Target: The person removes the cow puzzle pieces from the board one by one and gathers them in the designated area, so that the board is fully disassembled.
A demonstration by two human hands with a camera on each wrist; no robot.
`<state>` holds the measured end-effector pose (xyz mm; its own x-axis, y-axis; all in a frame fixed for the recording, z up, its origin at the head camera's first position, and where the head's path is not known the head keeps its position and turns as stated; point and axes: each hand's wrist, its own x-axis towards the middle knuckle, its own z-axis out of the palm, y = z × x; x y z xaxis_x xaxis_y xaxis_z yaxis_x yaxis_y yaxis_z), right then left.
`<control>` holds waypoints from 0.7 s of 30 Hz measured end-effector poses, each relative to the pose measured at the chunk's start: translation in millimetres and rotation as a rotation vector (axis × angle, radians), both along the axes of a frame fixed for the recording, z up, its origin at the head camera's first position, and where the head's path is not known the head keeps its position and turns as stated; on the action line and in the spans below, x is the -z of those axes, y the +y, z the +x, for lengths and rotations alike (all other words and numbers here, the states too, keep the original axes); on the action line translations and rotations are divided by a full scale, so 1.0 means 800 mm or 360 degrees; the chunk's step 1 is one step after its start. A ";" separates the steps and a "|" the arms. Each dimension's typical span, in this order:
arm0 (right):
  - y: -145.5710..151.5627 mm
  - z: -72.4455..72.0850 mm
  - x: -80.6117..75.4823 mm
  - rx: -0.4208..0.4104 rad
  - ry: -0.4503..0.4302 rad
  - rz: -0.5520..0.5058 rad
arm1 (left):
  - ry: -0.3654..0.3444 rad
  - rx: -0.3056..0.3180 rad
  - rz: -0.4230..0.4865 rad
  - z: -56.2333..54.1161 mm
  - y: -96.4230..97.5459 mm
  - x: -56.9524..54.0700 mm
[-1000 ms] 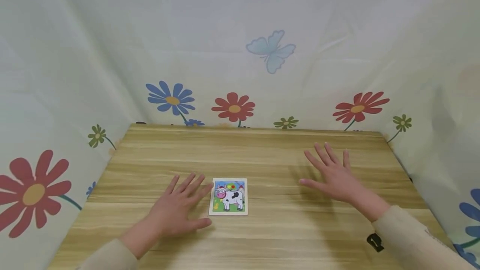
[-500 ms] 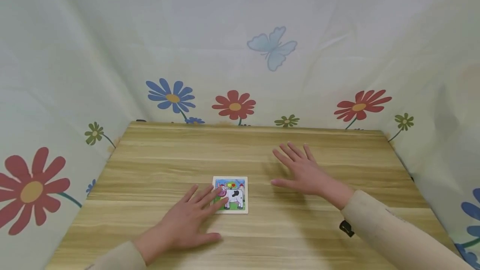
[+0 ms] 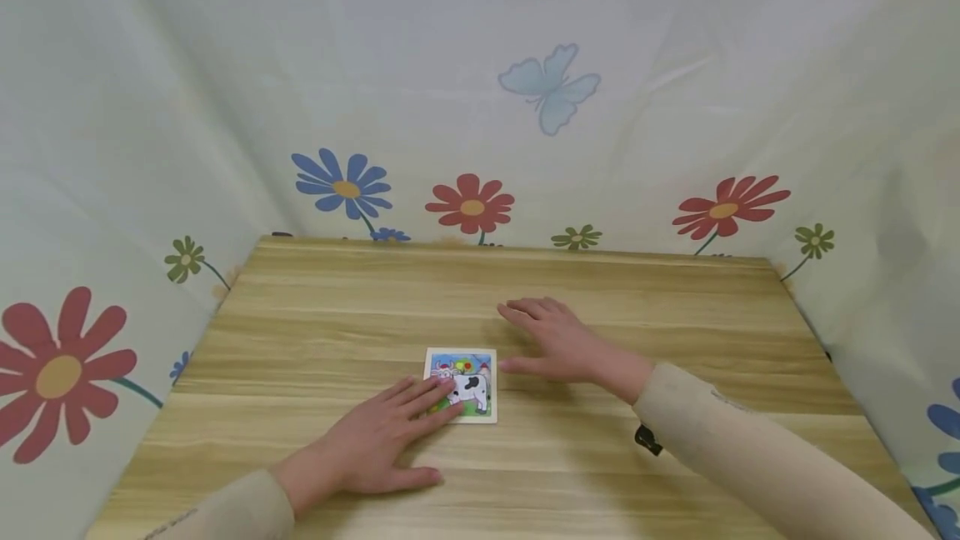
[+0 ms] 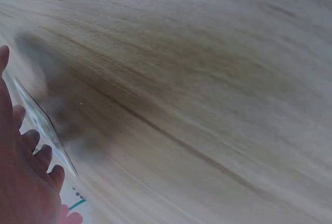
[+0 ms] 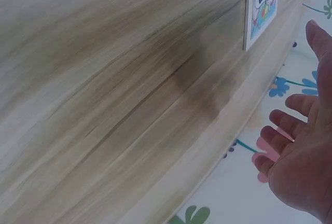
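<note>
A small square cow picture board point(image 3: 474, 394) with a white border lies flat on the wood-grain table. My left hand point(image 3: 378, 436) is over its left side, fingers extended across the cow's head; part of the picture is hidden under them. In the left wrist view the board point(image 4: 44, 125) shows edge-on beside the fingers, and I cannot tell whether they touch it. To the right of the board is my right hand point(image 3: 558, 344), its thumb close to the board's right edge. The right wrist view shows that palm point(image 5: 301, 177) with fingers loosely bent and holding nothing.
The wood-grain table point(image 3: 360, 290) has a white curtain point(image 3: 420, 40) with flowers and a butterfly around its back and sides. A small black object point(image 3: 648, 440) shows beneath the right sleeve point(image 3: 720, 423).
My right hand has moved left across the table, up to the board's right side. The left hand has shifted right, from beside the board to over its left part. The board stays put.
</note>
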<state>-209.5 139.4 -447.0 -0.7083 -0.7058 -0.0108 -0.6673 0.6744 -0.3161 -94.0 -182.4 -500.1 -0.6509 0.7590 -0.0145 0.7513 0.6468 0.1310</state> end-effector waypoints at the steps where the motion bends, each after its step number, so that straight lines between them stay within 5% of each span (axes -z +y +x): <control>1: -0.005 -0.001 0.002 -0.0015 -0.0013 -0.0004 | -0.0001 0.0003 0.0001 0.000 -0.001 0.001; 10: -0.043 -0.005 0.013 -0.0127 -0.0162 0.0004 | 0.0063 0.0051 0.0007 0.001 -0.004 0.012; 21: -0.081 -0.008 0.033 -0.0315 -0.0109 -0.0063 | 0.0112 0.0082 0.0038 0.000 -0.003 0.019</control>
<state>-215.9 74.3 -473.3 -0.5541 -0.8321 -0.0239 -0.7616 0.5183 -0.3890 -94.4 -185.1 -515.0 -0.6097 0.7911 0.0484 0.7914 0.6044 0.0914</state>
